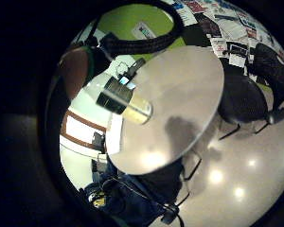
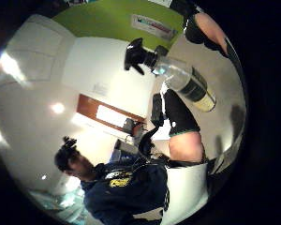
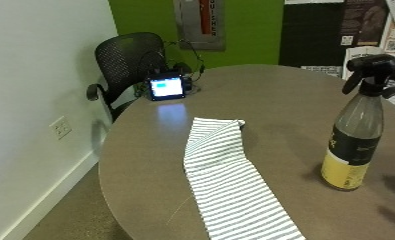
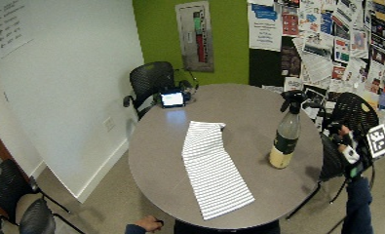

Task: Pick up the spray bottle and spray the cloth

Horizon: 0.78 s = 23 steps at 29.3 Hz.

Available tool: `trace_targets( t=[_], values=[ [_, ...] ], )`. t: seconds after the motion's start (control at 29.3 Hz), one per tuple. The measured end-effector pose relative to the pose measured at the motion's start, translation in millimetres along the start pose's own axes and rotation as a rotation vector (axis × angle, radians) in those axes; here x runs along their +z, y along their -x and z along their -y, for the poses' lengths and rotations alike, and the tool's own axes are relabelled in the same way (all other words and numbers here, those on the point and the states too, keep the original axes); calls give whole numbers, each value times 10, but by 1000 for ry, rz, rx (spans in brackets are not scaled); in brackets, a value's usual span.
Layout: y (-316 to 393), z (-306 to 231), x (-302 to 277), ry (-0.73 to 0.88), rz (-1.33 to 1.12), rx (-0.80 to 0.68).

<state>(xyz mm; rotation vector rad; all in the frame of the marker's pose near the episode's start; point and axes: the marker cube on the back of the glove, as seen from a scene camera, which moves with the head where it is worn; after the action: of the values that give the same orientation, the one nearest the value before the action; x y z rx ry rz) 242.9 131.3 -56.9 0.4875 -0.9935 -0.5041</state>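
Now the hand (image 4: pixel 345 146) is off to the side of the bench (image 4: pixel 244 109), well apart from the bottle (image 4: pixel 285 135). Its fingers hold nothing; how far open, I cannot tell. Bottle stands beside the cloth (image 4: pixel 211 167).

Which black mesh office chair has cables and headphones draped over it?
The black mesh chair at the table's far side, behind the small lit screen. The black chair beside the poster wall shows nothing draped on it.

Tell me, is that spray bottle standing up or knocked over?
Standing upright. The spray bottle rests on its base on the round table, black trigger head on top, apart from the striped cloth.
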Motion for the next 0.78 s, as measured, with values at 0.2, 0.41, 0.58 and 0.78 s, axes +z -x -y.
trace_targets(
  t=[0.2,0.41,0.58,0.78],
  values=[
    [-102,598,227,62,148,91],
    [-159,812,476,150,212,50],
    [-184,810,570,124,283,30],
    [-122,847,670,-9,337,92]
  ],
)
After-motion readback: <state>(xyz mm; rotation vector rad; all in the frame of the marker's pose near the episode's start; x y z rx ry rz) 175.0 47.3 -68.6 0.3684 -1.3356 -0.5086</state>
